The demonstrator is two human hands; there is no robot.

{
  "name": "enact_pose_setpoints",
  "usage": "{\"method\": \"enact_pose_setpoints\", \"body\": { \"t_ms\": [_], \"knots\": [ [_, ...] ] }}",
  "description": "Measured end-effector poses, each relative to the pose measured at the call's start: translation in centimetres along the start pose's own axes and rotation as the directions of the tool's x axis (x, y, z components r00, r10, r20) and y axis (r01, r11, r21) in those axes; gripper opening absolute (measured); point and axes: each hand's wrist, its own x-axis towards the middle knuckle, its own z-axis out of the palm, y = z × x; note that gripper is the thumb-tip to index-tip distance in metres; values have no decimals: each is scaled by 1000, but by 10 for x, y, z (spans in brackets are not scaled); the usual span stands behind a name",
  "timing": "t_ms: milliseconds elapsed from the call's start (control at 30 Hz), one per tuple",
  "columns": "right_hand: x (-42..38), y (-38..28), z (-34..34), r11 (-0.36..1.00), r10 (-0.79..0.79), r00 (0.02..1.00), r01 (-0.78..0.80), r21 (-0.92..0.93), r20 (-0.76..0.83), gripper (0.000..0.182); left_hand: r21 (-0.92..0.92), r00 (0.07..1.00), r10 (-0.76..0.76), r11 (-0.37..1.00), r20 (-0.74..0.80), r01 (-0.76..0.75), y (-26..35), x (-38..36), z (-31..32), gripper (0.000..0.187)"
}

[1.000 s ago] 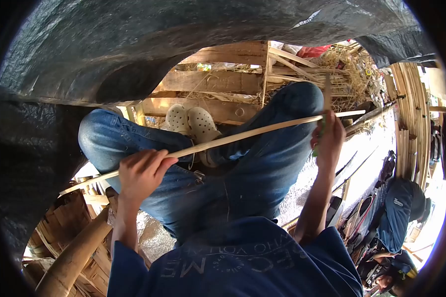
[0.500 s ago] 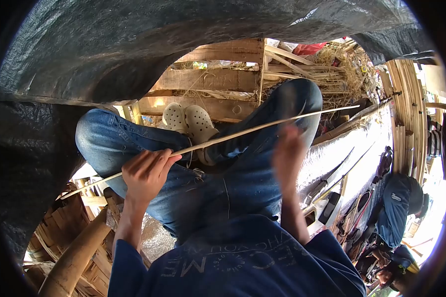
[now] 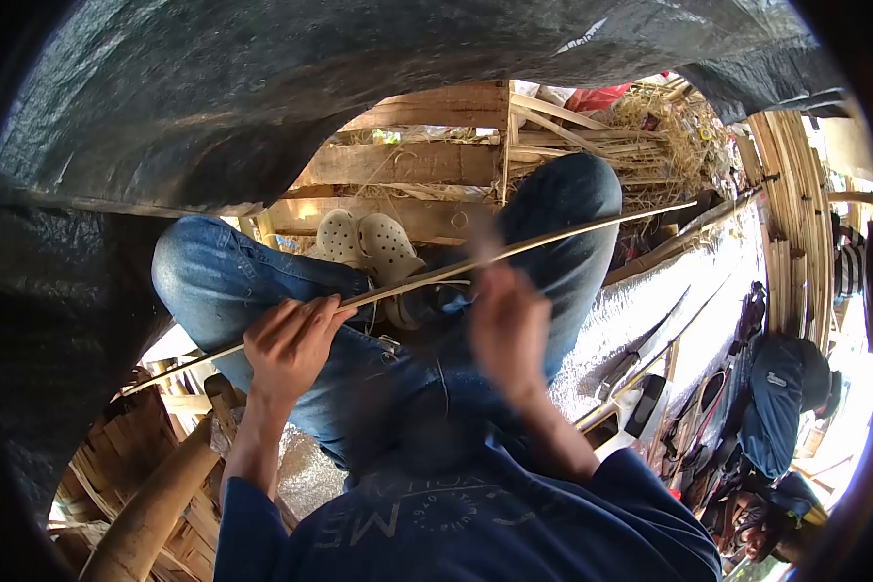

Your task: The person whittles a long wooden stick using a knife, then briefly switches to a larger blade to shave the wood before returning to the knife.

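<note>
A long thin wooden strip [image 3: 572,231] runs slantwise across my lap, its right end higher than its left. My left hand [image 3: 289,344] is closed round the strip near my left thigh, fingers on top. My right hand [image 3: 510,325] is blurred by motion beside the middle of the strip, with its fingers curled. A smeared greyish shape rises from it across the strip, too blurred to name. A thin pale sliver curls just under the strip, left of my right hand.
Pale perforated clogs [image 3: 388,246] are on my feet between my knees. Wooden planks [image 3: 417,163] lie ahead. Dark sheeting [image 3: 233,107] hangs above and left. Bamboo poles [image 3: 155,490] are at lower left; tools and knives [image 3: 645,407] lie on shiny sheeting at right.
My right hand has moved left along the strip, from near my right knee toward its middle. A curled sliver now shows below the strip. My left hand has hardly moved.
</note>
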Motion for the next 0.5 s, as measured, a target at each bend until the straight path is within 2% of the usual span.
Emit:
{"method": "enact_pose_setpoints", "body": {
  "t_ms": [33, 67, 133, 167, 200, 233, 267, 300, 333, 367, 400, 433, 467, 500],
  "knots": [
    [-2, 20, -4, 1000, 3, 1000, -3, -6, -3, 23, -10, 1000, -13, 1000, -15, 13, 1, -1, 1, 22],
    [-4, 60, -12, 977, 145, 988, -135, 167, -45, 21, -17, 1000, -13, 1000, -17, 12, 3, -2, 1, 22],
    [16, 62, -30, 794, 419, 906, -333, 508, -61, 17, 5, 1000, -24, 1000, 12, 24, 4, 0, 0, 20],
    [-3, 48, -15, 944, 328, 943, -329, 17, 63, 12, -1, 1000, -21, 1000, 8, 21, 5, 1, 1, 20],
    [-11, -6, 2, 993, -28, 999, 33, -111, 45, 10, -20, 1000, -31, 999, 8, 31, 6, 1, 2, 18],
    [-18, -14, 10, 993, -22, 999, 26, -115, 33, 10, -37, 999, -33, 999, 7, 33, 5, 3, 2, 17],
    [-21, -19, 15, 999, 30, 985, -33, 15, 170, 9, -46, 1000, -7, 999, 6, 7, 4, 5, 2, 17],
    [-23, -22, 17, 984, 68, 952, -113, 136, 299, 10, -11, 998, -44, 999, 51, 45, 3, 6, 0, 15],
    [1, -7, -2, 986, 119, 992, -124, 108, 49, 18, 21, 992, -83, 996, 92, 82, 2, 6, 0, 15],
    [24, 7, -27, 950, 309, 949, -305, 60, -68, 24, -2, 994, -58, 998, 89, 58, 3, 4, 2, 15],
    [43, 67, -63, 728, 461, 857, -514, 454, 231, 26, 2, 992, -68, 998, 103, 68, 3, 1, 3, 16],
    [50, 117, -87, 306, 416, 728, -677, 670, 545, 29, 12, 990, -78, 997, 120, 77, 3, 0, 2, 16],
    [40, 69, -62, 788, 391, 892, -451, 419, 226, 28, 9, 988, -75, 997, 133, 75, 3, -1, 2, 16],
    [19, 9, -19, 983, 173, 984, -175, -59, -30, 27, 0, 989, -59, 998, 133, 60, 5, 1, 1, 16]
  ]
}}
